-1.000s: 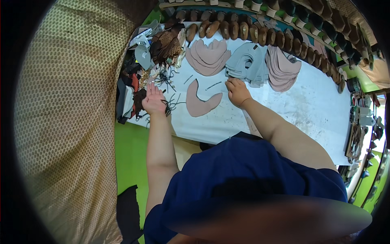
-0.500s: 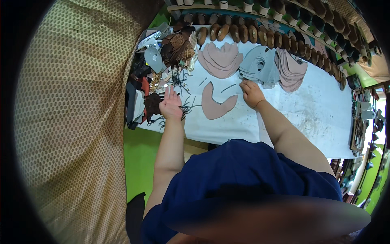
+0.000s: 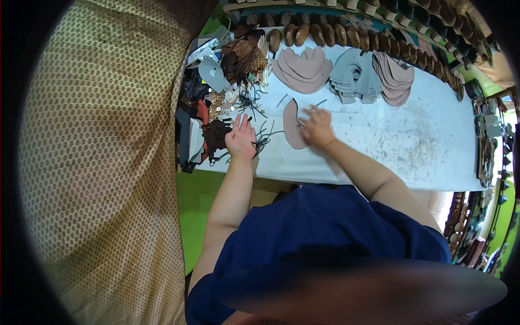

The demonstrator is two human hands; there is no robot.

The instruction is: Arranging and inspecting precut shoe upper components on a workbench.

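Head view: left hand (image 3: pixel 241 142) palm-up, fingers loosely open, palm bare; blurred right hand (image 3: pixel 318 127), grip unreadable, over one curved pink upper piece (image 3: pixel 294 130) singled out on the white table (image 3: pixel 374 146), dark strips (image 3: pixel 282 101) beside it unjoined.

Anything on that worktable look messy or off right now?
Mildly: dark smudges mark the right part of the white tabletop, and thin black strips lie tangled beside the left hand, unlike the grey pieces stacked farther back.
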